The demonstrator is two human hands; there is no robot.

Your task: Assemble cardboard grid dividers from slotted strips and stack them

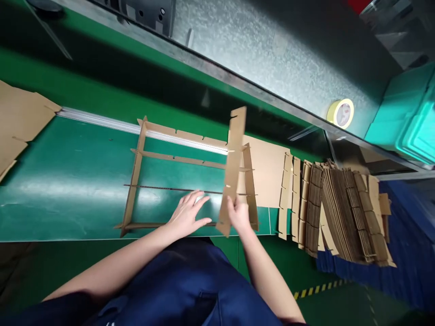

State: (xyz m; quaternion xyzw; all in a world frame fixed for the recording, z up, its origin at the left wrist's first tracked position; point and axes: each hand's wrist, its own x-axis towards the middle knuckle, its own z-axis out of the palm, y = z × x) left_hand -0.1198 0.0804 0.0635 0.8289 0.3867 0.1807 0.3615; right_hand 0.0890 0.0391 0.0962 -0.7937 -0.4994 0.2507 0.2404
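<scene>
My right hand [239, 215] grips a slotted cardboard strip [234, 154] near its lower end. The strip stands tilted across the right part of a cardboard divider frame [135, 174], whose long strips cross two end strips at their slots. Fingers spread, my left hand [190, 213] hovers over the near middle of that frame and holds nothing. It is close to a thin long strip [163, 187] of the frame. Part of the frame's right side is hidden behind the held strip.
The frame rests on a green table [84, 190]. To the right lie a flat cardboard sheet [268, 172] and stacks of slotted strips [340, 208]. More cardboard [23, 113] is at the left. A metal shelf [244, 36] overhangs the back, with yellow tape [333, 113] and teal bins [404, 113].
</scene>
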